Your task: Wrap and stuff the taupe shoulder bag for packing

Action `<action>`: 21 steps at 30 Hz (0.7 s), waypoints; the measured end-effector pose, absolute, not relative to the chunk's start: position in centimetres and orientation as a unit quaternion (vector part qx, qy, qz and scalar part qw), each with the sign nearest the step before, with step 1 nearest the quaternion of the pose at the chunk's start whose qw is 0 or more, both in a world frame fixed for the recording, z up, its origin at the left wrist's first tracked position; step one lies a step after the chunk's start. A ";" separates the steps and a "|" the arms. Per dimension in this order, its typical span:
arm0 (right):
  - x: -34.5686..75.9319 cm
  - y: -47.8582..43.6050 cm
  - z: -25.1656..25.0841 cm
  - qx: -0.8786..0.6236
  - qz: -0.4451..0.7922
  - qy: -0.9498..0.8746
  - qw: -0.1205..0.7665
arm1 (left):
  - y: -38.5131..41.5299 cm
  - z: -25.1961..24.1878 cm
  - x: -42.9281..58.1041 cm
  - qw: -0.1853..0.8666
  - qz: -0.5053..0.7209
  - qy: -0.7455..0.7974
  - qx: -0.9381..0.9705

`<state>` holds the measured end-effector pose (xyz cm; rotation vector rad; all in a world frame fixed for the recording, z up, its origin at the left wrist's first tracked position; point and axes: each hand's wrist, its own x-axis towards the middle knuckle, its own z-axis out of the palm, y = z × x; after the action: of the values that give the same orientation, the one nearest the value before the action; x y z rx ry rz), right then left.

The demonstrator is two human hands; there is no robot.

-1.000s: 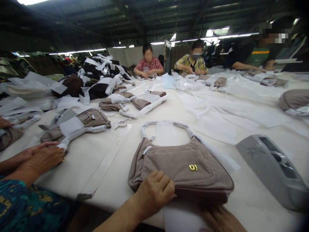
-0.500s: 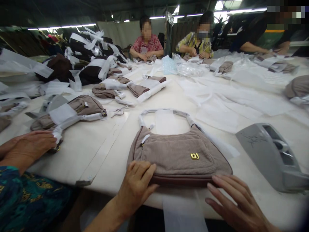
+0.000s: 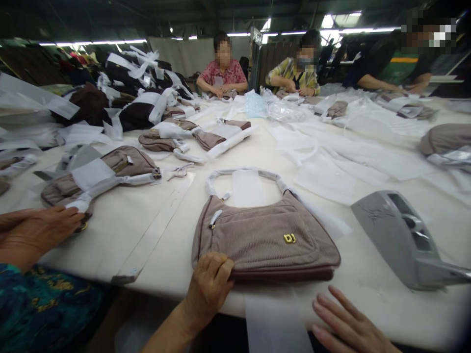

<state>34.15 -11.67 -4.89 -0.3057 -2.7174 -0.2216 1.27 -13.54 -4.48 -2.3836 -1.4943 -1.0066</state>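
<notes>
Right hand: our right hand (image 3: 348, 318) has come away from the bag's lower right corner since half a second ago; now its fingers are spread near the front edge, touching no bag.
Left hand: our left hand (image 3: 211, 279) curls closed, pinching the lower left edge.
Bag: we have the taupe corduroy handbag with gold emblem (image 3: 257, 240) lying at the table's front, wrapped handle pointing away.
Tabletop: we work on a broad white table (image 3: 162, 260); a translucent white sheet (image 3: 274, 318) hangs over its edge.
Beside us: a grey tape dispenser (image 3: 393, 240) stands right; a co-worker's hands (image 3: 46, 228) touch another wrapped bag left.
Far side: we face three seated or leaning co-workers, near pale-blue bubble wrap (image 3: 256, 104).
Room: dark ceiling, bright strip lights (image 3: 243, 34).
</notes>
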 end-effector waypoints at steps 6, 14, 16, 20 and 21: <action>30.6 -14.8 -7.8 -0.073 -0.102 -0.983 0.137 | -13.2 -3.9 0.7 0.063 -0.322 -0.485 -0.811; 24.6 -15.8 -8.4 -0.123 -0.065 -0.945 0.296 | -13.0 -3.2 0.3 0.083 -0.328 -0.479 -0.810; 24.7 -15.6 -8.3 -0.101 -0.042 -0.953 0.283 | -12.5 -2.8 0.1 0.088 -0.328 -0.469 -0.815; 25.4 -14.4 -8.8 -0.082 -0.030 -0.962 0.258 | -11.9 -2.5 -0.5 0.095 -0.308 -0.446 -0.835; 25.4 -14.1 -9.0 -0.091 -0.025 -0.963 0.252 | -12.0 -2.7 -0.5 0.099 -0.309 -0.443 -0.836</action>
<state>25.45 -14.14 -8.96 -0.2469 -2.6205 -0.0673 -0.50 -11.96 -2.70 -2.4728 -1.3093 -0.9131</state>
